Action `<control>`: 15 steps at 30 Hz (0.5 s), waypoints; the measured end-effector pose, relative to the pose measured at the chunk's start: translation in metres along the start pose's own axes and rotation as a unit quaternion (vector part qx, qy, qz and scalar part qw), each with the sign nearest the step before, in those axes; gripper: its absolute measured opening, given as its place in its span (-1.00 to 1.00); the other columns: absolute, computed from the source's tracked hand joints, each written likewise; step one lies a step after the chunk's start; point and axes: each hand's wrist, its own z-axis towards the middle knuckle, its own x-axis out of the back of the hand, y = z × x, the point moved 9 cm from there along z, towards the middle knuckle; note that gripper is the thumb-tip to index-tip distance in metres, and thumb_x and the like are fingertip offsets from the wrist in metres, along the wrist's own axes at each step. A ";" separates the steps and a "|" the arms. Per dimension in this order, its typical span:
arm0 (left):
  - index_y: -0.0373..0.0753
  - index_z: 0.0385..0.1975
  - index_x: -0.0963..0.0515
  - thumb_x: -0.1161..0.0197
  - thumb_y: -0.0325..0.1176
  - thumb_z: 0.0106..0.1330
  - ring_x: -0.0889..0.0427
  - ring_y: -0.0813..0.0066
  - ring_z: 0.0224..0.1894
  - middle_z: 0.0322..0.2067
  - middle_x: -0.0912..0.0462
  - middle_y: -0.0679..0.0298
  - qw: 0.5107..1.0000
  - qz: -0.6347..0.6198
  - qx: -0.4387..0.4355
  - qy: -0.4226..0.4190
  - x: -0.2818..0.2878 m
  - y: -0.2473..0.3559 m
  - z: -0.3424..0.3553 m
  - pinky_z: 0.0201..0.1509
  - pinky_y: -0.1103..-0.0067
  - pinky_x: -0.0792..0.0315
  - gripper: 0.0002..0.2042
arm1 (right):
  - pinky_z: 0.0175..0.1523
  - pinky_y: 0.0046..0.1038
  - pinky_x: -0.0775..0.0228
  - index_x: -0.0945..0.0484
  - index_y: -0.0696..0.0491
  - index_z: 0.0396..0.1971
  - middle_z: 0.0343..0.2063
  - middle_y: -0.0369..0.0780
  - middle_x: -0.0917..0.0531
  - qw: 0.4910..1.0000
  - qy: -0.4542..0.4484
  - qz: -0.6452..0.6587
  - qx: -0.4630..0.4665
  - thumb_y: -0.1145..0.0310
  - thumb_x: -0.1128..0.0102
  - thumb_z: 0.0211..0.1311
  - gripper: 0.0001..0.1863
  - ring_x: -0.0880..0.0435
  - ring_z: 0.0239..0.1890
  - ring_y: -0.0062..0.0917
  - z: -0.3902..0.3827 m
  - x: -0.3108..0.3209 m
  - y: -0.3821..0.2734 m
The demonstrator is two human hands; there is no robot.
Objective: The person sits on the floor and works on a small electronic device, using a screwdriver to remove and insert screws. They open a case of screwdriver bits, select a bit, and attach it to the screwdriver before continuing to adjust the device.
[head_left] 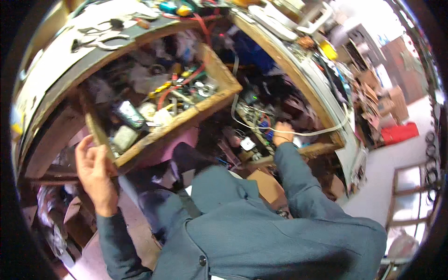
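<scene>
1. My left hand grips the near corner of a pulled-out wooden drawer, fingers curled over its front edge and thumb against the wood; the drawer hangs out from under the worktop, tilted, its clutter just beyond my fingertips.

2. My right hand is sunk into a second, lower compartment full of wires and small parts (whether those fingers are closed on anything, I cannot tell; they are hidden in the tangle). A pale flat cable runs right across my knuckles.

3. In the drawer, past my left fingers: a dark handheld meter, a pale block, a red cable, yellow-handled tools and metal rings.

4. Done well, as I judge it: keep the left grip firm and level so the loaded drawer neither tips nor slides free, and move the right hand slowly so wires do not snag and drag parts out.

5. Above my left fingers, the worktop carries pliers and scissors on a light, worn surface. To the far side of my right hand, stacked cardboard, a red container and pale floor mark a crowded workshop.
</scene>
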 end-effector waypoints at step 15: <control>-0.27 0.07 -0.48 -0.22 -0.51 0.45 -0.41 0.75 -0.56 -0.46 -0.48 0.45 0.997 -0.055 0.027 -0.044 -0.014 0.000 -0.004 -0.53 0.72 -0.34 -0.76 | -0.19 -0.18 -0.68 -0.66 0.06 -0.25 -0.31 -0.13 -0.78 0.991 -0.021 -0.133 -0.014 -0.04 -0.43 0.14 -0.56 -0.83 -0.21 -0.27 0.017 -0.049 0.033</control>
